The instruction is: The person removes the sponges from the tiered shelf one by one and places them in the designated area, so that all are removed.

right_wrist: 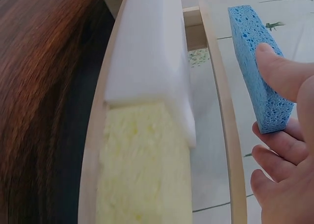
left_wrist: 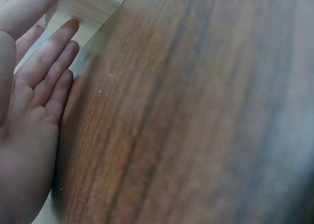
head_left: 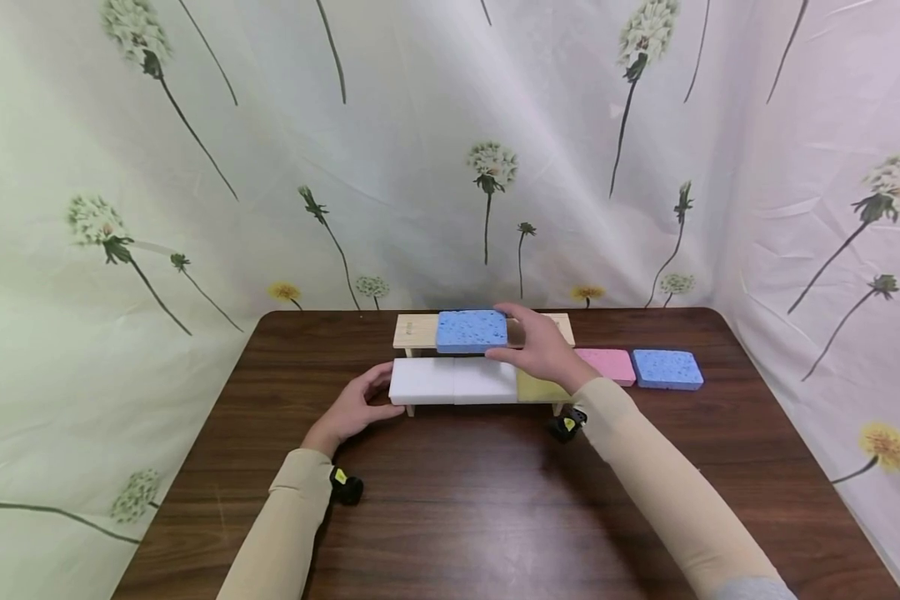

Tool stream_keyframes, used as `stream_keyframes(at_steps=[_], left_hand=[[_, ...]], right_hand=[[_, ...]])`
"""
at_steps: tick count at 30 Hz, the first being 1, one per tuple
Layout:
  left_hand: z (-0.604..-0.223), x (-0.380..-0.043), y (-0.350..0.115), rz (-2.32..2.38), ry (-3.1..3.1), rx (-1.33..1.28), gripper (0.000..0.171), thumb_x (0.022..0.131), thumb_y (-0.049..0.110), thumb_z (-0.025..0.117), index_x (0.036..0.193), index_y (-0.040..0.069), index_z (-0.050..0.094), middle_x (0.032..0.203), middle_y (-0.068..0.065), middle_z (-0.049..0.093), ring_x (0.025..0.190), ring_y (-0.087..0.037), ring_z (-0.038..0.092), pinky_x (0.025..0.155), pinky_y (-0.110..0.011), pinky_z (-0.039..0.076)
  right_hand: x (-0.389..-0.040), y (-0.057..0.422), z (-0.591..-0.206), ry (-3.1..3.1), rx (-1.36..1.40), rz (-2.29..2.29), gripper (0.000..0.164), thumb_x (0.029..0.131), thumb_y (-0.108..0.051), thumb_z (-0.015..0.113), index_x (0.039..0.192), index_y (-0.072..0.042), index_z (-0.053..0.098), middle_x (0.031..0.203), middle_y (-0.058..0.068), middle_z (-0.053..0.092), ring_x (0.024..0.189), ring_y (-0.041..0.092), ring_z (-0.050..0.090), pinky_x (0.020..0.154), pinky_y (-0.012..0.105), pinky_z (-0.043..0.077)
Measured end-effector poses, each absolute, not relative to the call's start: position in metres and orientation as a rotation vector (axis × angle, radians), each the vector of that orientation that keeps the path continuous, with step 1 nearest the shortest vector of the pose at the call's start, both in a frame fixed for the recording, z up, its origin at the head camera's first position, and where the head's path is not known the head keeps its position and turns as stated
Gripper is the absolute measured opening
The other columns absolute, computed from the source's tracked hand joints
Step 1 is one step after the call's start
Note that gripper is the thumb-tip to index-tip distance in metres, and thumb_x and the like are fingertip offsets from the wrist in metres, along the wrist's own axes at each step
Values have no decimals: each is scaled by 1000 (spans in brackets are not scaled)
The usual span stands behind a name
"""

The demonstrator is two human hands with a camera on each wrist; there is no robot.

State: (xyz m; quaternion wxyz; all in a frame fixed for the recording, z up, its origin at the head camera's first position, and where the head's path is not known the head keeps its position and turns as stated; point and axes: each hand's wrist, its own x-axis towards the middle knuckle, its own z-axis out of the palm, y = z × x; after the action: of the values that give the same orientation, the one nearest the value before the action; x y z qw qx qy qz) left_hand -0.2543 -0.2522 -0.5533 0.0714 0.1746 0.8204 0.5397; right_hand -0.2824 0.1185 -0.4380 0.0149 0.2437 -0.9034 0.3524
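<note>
Blue porous sponge (head_left: pixel 471 333), pinched at its right end by the right hand (head_left: pixel 546 346) over the wooden rack's (head_left: pixel 416 333) rear tier, likely light, soft, non-slip, so grip gently by the edges; left hand (head_left: pixel 354 407) open, fingers extended by the white block (head_left: pixel 422 382).

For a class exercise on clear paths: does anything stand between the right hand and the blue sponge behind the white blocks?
Nothing visible does: the right hand grips that blue sponge directly by its right end.

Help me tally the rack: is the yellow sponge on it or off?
On: head and right wrist views show the yellow sponge on the wooden rack, beside a white block.
</note>
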Motion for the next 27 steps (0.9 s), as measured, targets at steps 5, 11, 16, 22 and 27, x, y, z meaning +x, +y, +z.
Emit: stream_keyframes(at_steps=[5,11,16,22,27], left_hand=[[-552,-254,-252,1625,2462,515,79,88,11,87,156,7,46,148,-17,61,142,-38,50,119,-60,34],[-552,-254,-252,1624,2467,522,79,88,11,87,155,7,47,147,-17,62,142,-37,51,119,-60,35],[-552,-254,-252,1628,2459,504,79,87,12,88,155,8,48,146,-15,62,142,-36,51,119,-59,34],[-551,-253,-252,1627,2463,507,79,87,13,88,154,8,48,146,-16,63,141,-37,52,118,-60,35],[-551,-253,-251,1629,2460,520,79,87,15,89,154,8,48,146,-16,63,141,-37,52,118,-60,35]], right_hand=[[-280,127,-440,-2814,749,1095,81,92,-41,84,156,-9,48,158,11,52,144,32,50,115,53,43],[-279,139,-441,-2822,729,1120,82,91,-44,83,157,-10,47,158,11,52,143,33,51,114,55,44],[-275,149,-439,-2820,715,1127,82,91,-45,83,157,-12,48,158,11,52,142,34,52,112,56,46],[-273,158,-439,-2821,714,1107,81,91,-45,83,157,-12,48,156,12,53,140,36,53,110,58,47],[-270,166,-439,-2825,689,1099,81,90,-43,84,156,-11,48,155,13,54,140,36,53,110,58,46]])
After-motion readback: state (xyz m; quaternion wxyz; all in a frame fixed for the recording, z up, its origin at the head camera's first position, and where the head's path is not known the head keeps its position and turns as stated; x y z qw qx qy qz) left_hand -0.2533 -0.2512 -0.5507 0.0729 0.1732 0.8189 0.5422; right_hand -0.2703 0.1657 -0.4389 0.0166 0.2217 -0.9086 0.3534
